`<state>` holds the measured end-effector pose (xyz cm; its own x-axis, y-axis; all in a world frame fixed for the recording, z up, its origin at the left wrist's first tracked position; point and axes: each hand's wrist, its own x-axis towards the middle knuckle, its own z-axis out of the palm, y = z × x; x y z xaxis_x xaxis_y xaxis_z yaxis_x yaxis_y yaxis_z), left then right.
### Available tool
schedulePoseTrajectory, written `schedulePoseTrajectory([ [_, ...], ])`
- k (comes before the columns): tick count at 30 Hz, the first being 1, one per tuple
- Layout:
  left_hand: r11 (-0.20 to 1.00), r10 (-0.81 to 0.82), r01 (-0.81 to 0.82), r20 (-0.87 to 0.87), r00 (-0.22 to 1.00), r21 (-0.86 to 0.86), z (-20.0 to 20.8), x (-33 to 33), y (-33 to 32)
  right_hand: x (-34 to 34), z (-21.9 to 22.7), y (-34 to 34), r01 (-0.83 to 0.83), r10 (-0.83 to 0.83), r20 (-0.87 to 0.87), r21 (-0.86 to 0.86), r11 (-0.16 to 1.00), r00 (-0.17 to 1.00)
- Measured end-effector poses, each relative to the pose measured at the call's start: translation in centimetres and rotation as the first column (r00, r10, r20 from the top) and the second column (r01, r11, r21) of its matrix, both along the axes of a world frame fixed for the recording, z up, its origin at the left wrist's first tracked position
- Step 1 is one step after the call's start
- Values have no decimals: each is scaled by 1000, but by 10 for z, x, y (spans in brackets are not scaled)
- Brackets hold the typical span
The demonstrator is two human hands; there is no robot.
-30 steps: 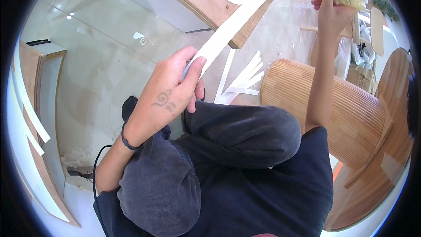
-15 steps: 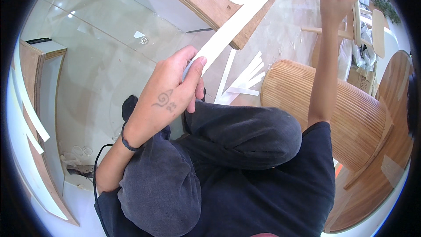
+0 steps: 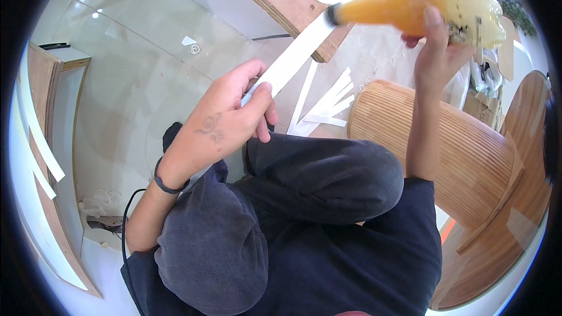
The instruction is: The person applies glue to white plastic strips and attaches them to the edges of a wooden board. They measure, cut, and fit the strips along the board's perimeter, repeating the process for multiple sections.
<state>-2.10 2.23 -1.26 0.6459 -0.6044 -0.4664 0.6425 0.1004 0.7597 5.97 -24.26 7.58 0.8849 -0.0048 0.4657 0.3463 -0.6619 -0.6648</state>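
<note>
My left hand (image 3: 219,108) pinches the near end of a long flat white strip (image 3: 295,52) between thumb and fingers. The strip slants away to the upper right, passing over the corner of a wooden panel (image 3: 281,6). My right hand (image 3: 436,52) grips a clear bottle (image 3: 404,14) of orange-yellow contents, held nearly on its side. The bottle's dark tip points left and lies at the strip, about midway along it; whether it touches cannot be told. Part of the strip's far stretch is hidden behind the bottle's neck.
Several cut white strips (image 3: 331,96) lie on the tiled floor beyond my knee. A ribbed wooden pedestal (image 3: 433,146) with a round wooden top (image 3: 497,246) lies on its side at right. Another panel with white strips (image 3: 41,140) stands at left. Chairs and plastic bags are at the upper right.
My right hand has brought the bottle nearer and to the left, its tip moving down the strip toward my left hand. The left hand keeps its grip and has hardly shifted.
</note>
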Motion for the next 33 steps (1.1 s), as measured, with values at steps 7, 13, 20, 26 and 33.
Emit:
schedulePoseTrajectory([
  [7, 982, -184, 186, -62, 981, 34, -6, -14, 32, 22, 3, -8, 82, -72, 77, -136, 987, 994],
  [13, 991, -127, 125, 39, 991, 45, -4, -20, 30, 51, -1, -54, 82, -74, -96, 79, 993, 993],
  [20, 991, -101, 89, 113, 988, 100, 2, 1, 0, 88, -5, -100, 233, -187, -253, 170, 957, 949],
  [26, 992, -89, 73, 154, 984, 104, 1, 7, -14, 93, -3, -110, 245, -215, -208, 131, 961, 954],
  [33, 992, -87, 73, 140, 986, 105, 2, 8, -15, 26, 2, -39, 36, -36, -50, -12, 999, 998],
])
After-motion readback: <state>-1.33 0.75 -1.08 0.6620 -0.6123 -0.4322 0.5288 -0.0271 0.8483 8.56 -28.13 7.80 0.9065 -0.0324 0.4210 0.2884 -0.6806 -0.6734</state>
